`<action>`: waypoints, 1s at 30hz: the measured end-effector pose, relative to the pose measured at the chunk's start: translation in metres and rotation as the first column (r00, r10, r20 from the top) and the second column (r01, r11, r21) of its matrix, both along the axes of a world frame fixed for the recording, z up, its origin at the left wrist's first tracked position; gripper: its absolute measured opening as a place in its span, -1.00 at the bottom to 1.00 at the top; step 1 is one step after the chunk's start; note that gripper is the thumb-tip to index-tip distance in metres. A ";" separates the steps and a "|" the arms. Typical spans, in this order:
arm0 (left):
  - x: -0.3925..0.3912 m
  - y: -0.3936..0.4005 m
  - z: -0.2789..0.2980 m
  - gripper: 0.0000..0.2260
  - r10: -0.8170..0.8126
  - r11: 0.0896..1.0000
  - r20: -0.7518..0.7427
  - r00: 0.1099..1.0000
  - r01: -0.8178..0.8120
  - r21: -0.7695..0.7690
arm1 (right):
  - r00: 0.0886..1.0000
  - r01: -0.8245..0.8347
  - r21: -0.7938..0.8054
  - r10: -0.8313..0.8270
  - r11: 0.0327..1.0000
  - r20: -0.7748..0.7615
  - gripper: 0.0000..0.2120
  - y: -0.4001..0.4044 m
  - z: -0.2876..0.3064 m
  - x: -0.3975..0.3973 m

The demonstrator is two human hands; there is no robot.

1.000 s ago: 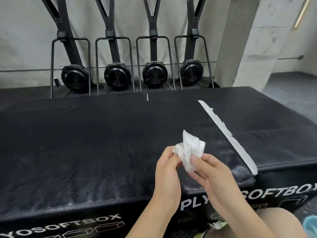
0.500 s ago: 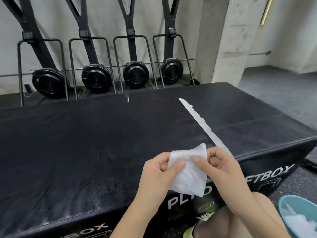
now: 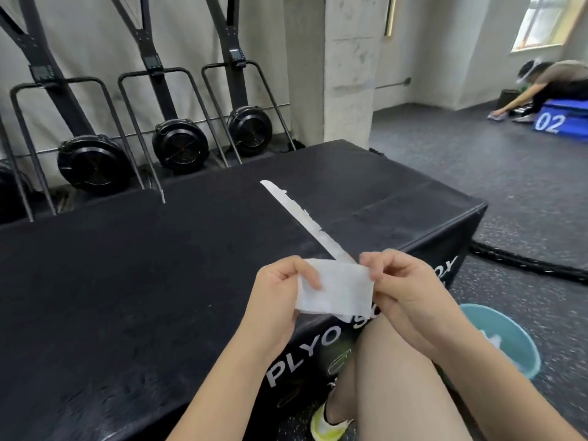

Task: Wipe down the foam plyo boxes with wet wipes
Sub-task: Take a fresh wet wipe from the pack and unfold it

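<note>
both hands hold 1 wet wipe up in the air over the near edge of the black plyo box. left hand pinches the wipe's left end between thumb and curled fingers, right hand pinches the right end the same way, so the wipe is stretched flat between them. the wipe is not touching the box top.

progress: looks like the unfolding step, wipe being opened out before a pass. judging from this frame, the wiping of this box is still to do or only partly done; the top shows faint streaky sheen but i cannot tell wet from worn. a long white strip lies slantwise on the box top, running from just behind the wipe toward the far edge; tape or a peeled mark, cannot tell. sides of the box show no sign of wiping.

right of the box, on the floor, a teal bucket holds white stuff, probably more wipes. far right of the box a blue box with another person bent over it. behind the box, 3 black fan machines stand against the wall, a 4th cut off at the left edge.

writing: box front reads "plyo" in white, then "so" partly hidden by the wipe and hand, more letters beyond the right hand unreadable. blue box reads "02".
</note>
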State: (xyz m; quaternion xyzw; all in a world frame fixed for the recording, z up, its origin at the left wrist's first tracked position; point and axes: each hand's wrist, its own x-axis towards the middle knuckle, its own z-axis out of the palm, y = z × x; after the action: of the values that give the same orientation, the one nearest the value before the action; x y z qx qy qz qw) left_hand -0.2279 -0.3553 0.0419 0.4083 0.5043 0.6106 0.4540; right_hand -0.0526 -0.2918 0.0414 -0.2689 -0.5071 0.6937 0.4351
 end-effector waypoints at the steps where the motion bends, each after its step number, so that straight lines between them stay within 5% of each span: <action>1: 0.007 0.006 0.001 -0.61 -0.032 0.999 0.007 0.999 0.032 -0.004 | 1.000 0.022 0.009 -0.022 1.000 -0.001 -0.61 0.000 0.003 0.009; 5: 0.041 0.024 0.005 -0.66 -0.151 0.988 0.031 0.988 0.151 -0.013 | 0.993 0.118 0.032 -0.118 0.993 0.018 -0.85 -0.004 0.011 0.054; 9: 0.085 0.036 -0.001 -0.67 -0.297 0.953 0.081 0.952 0.301 -0.044 | 0.982 0.178 -0.023 -0.175 0.984 0.074 -0.84 -0.017 0.002 0.110; 14: 0.157 0.047 -0.027 -0.71 -0.474 0.872 0.176 0.863 0.488 -0.048 | 0.827 0.506 0.085 -0.511 0.858 0.236 -0.92 -0.043 -0.022 0.169; 20: 0.241 0.048 -0.063 -0.71 -0.555 0.829 -0.206 0.806 0.558 -0.047 | 0.707 0.636 0.144 -0.647 0.758 0.285 -0.73 -0.077 -0.060 0.239; 25: 0.314 0.030 -0.093 -0.65 -0.645 0.751 -0.316 0.696 0.653 -0.095 | 0.429 0.620 0.462 -0.768 0.634 0.477 -0.71 -0.121 -0.095 0.303; 30: 0.384 -0.016 -0.135 -0.67 -0.750 0.594 -0.535 0.389 0.751 -0.287 | 0.166 0.590 0.550 -0.756 0.590 0.633 -0.77 -0.186 -0.138 0.371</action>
State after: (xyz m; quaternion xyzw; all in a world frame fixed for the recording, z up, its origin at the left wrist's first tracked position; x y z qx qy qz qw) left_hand 0.1560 -0.3717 -0.0936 0.7634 0.3814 0.1740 0.4914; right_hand 0.3183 -0.4777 -0.0968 -0.7160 -0.5306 0.1620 0.4238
